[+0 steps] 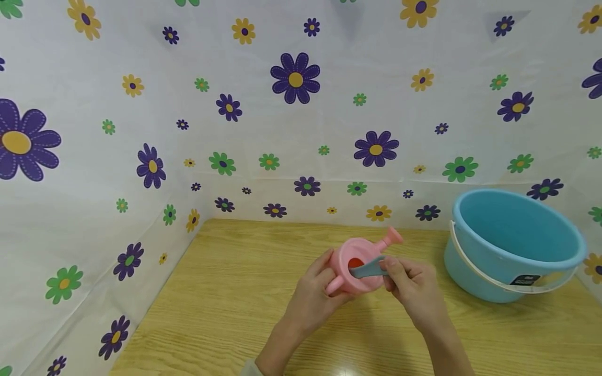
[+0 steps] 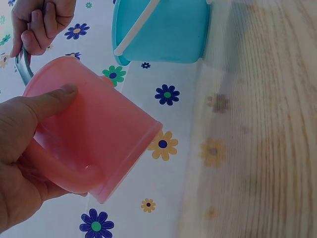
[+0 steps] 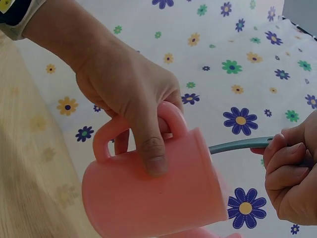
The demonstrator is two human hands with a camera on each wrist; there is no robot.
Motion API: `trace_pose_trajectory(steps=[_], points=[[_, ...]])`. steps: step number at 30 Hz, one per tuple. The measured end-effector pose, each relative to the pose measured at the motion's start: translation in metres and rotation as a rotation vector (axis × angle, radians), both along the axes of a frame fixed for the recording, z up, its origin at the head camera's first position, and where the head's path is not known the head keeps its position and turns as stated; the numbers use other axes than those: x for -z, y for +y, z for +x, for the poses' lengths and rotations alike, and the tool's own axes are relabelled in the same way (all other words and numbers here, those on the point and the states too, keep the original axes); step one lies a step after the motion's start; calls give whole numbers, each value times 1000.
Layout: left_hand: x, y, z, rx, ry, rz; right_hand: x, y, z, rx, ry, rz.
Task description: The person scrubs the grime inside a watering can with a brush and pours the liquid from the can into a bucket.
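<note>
A pink toy watering can [image 1: 342,256] is held tilted above the wooden table, its open top facing right and toward the head camera. My left hand [image 1: 310,300] grips it at the handle side, thumb pressed along the wall in the left wrist view. With curled fingers my right hand [image 1: 416,292] pinches the end of a slim blue-grey handle [image 3: 237,145]. The handle's other end reaches into the can's mouth, where the wall hides it in both wrist views. Something orange-red [image 1: 356,262] shows inside the can. The spout with its round rose [image 1: 394,235] points up and right.
A large light-blue bucket [image 1: 494,274] with a white carrying handle [image 1: 489,277] stands on the table at the right, near my right hand. A white sheet [image 1: 277,120] printed with flowers hangs behind the wooden table [image 1: 235,292] and along its left side.
</note>
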State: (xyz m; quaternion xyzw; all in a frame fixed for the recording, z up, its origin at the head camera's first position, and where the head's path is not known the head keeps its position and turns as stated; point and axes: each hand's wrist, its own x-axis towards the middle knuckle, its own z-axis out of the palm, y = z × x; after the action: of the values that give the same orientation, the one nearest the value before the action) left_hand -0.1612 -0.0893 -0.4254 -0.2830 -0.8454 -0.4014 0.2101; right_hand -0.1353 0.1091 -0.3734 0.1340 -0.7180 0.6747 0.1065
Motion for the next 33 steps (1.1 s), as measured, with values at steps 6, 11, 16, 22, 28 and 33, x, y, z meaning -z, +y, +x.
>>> trace_pose_trajectory(steps=[6, 11, 16, 22, 28, 33], points=[[2, -1, -1, 12, 5, 11, -1, 3, 0, 25, 52, -35], [0, -1, 0, 7, -12, 2, -1, -2, 0, 18, 47, -16], [-1, -1, 1, 10, -11, 1, 2, -7, -2, 10, 69, 1], [-2, 1, 2, 12, -22, -12, 5, -10, -2, -7, 66, 10], [-4, 1, 3, 22, -14, 5, 7, -12, -2, -29, 60, 29], [-5, 0, 4, 17, -7, 4, 8, -11, -3, -34, 79, 46]])
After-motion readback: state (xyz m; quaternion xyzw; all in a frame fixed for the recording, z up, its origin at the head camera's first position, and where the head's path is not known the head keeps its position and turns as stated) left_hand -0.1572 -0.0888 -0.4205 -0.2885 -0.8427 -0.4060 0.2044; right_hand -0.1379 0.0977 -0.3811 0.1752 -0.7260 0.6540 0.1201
